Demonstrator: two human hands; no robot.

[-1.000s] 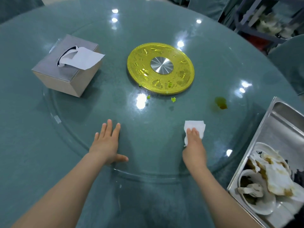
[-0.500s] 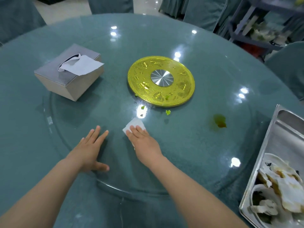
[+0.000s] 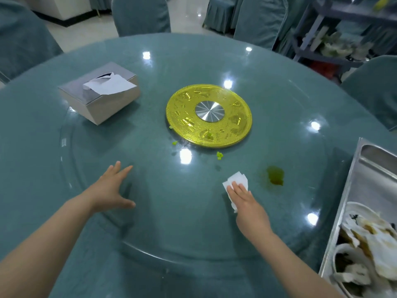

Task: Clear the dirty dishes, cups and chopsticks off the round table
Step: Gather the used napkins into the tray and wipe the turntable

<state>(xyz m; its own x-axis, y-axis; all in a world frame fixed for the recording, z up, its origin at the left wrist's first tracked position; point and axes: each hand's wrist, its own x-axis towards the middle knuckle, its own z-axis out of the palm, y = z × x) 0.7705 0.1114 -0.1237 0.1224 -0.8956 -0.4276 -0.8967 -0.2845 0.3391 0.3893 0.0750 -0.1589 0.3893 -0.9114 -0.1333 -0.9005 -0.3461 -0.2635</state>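
Round table [image 3: 64, 211]: teal surface under a glossy glass turntable [image 3: 193, 233] that mirrors ceiling lights; gold hub disc [image 3: 236, 123] shiny and embossed, with a brushed-metal centre. Tissue box [image 3: 103, 97]: matt grey card with thin white paper protruding; folded tissue [image 3: 237, 179] is soft white paper. Tray [image 3: 365, 190]: smooth satin steel, holding glazed white dishes [image 3: 382, 239] smeared brown; chairs [image 3: 141, 14] covered in matt teal cloth.
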